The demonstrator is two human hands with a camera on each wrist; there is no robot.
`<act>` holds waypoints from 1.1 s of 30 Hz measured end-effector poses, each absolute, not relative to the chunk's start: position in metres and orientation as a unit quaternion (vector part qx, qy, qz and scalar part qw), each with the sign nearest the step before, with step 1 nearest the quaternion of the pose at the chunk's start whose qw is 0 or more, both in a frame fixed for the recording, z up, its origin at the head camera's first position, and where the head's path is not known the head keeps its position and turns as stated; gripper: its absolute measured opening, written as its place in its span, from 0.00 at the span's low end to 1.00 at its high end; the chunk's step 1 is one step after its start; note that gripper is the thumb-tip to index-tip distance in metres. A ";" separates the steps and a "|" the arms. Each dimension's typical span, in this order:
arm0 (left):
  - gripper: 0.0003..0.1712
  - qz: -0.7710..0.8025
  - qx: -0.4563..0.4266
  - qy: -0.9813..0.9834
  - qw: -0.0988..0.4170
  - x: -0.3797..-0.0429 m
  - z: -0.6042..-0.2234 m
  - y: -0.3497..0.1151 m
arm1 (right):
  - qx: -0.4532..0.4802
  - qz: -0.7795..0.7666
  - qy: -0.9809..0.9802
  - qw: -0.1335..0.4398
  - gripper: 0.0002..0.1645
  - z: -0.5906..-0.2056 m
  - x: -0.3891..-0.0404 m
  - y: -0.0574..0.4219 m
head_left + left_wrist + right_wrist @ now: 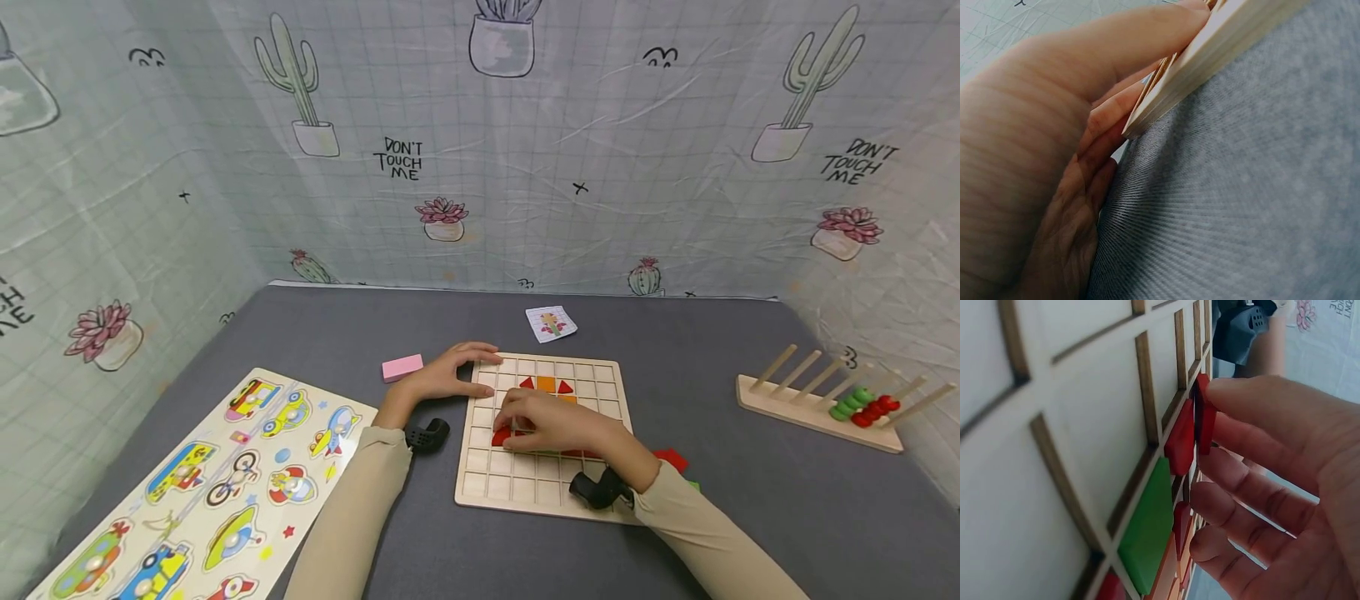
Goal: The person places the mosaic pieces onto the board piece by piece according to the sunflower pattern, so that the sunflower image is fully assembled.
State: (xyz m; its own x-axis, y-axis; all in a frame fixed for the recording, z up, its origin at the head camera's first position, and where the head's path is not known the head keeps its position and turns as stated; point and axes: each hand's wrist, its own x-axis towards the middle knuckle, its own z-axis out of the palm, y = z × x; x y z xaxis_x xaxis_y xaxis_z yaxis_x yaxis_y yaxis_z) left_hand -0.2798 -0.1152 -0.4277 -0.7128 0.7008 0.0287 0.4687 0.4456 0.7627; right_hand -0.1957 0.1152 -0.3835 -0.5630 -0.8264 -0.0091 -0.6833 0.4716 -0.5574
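Observation:
A wooden grid board (480,483) lies on the grey table, with coloured tiles in some squares. My left hand (446,372) rests at its far left corner, thumb on the rim and the other fingers extended along the far edge. Over the board's middle, my right hand (555,419) pinches a small red tile (1205,419) between thumb and forefinger at the board's surface. Beside that tile sit another red tile (1180,440) and a green tile (1150,528). Orange tiles (546,384) and red triangles (566,387) show beyond the hand, which hides part of the pattern.
A pattern card (551,323) lies behind the board, and a pink block (402,367) is at its left. The vehicle puzzle board (247,450) fills the left side. At far right stands a peg rack (817,412) with beads. Loose red pieces (671,459) lie by the right forearm.

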 end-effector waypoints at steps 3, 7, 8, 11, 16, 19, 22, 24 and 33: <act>0.31 0.390 0.352 0.838 0.144 -0.280 -0.428 -0.114 | -0.445 -0.262 0.844 0.146 0.09 -0.384 -0.195 0.117; 0.31 0.389 0.354 0.838 0.142 -0.281 -0.427 -0.113 | -0.438 -0.270 0.844 0.153 0.09 -0.384 -0.195 0.119; 0.31 0.390 0.354 0.838 0.142 -0.281 -0.427 -0.113 | -0.439 -0.272 0.843 0.151 0.09 -0.384 -0.195 0.119; 0.31 0.390 0.353 0.838 0.142 -0.282 -0.427 -0.112 | -0.438 -0.276 0.842 0.149 0.09 -0.384 -0.195 0.119; 0.31 0.390 0.353 0.838 0.142 -0.281 -0.428 -0.111 | -0.426 -0.281 0.846 0.153 0.08 -0.384 -0.192 0.119; 0.31 0.392 0.352 0.838 0.145 -0.281 -0.428 -0.111 | -0.424 -0.287 0.846 0.152 0.09 -0.385 -0.192 0.121; 0.31 0.394 0.349 0.837 0.149 -0.281 -0.428 -0.111 | -0.424 -0.300 0.841 0.150 0.09 -0.385 -0.191 0.125; 0.31 0.395 0.350 0.836 0.151 -0.280 -0.428 -0.112 | -0.427 -0.309 0.838 0.143 0.08 -0.385 -0.191 0.128; 0.31 0.399 0.340 0.838 0.153 -0.282 -0.431 -0.115 | -0.413 -0.323 0.843 0.119 0.06 -0.386 -0.188 0.152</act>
